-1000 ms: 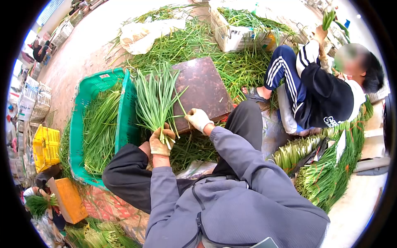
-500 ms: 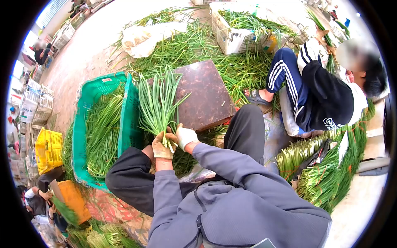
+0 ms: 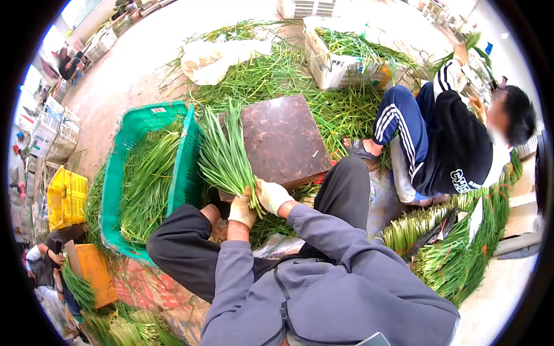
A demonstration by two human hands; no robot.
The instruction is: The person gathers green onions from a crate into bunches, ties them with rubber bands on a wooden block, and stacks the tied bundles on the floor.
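My left hand (image 3: 242, 210), in a pale work glove with bare-looking fingertips, is wrapped round the lower end of a bunch of green chives (image 3: 229, 154). My right hand (image 3: 272, 195), in a white glove, is closed against the bunch's right side at the same end, its fingertips partly hidden. The leaves fan up and away from me, overlapping the left edge of a dark brown board (image 3: 283, 135). To the left of the bunch stands a green plastic crate (image 3: 186, 158) with loose chives (image 3: 151, 179) inside.
Loose greens (image 3: 259, 72) cover the floor beyond the board. At right sits a co-worker (image 3: 456, 144) holding greens, near a white crate (image 3: 340, 69). Tied bundles (image 3: 456, 254) lie at my right. Yellow crate (image 3: 67, 197) and another worker (image 3: 46, 262) are at left.
The bunch has swung slightly right and looks fuller and tighter. My hands have moved a little right, the right one now pressed to the bunch. The co-worker's raised hand has shifted.
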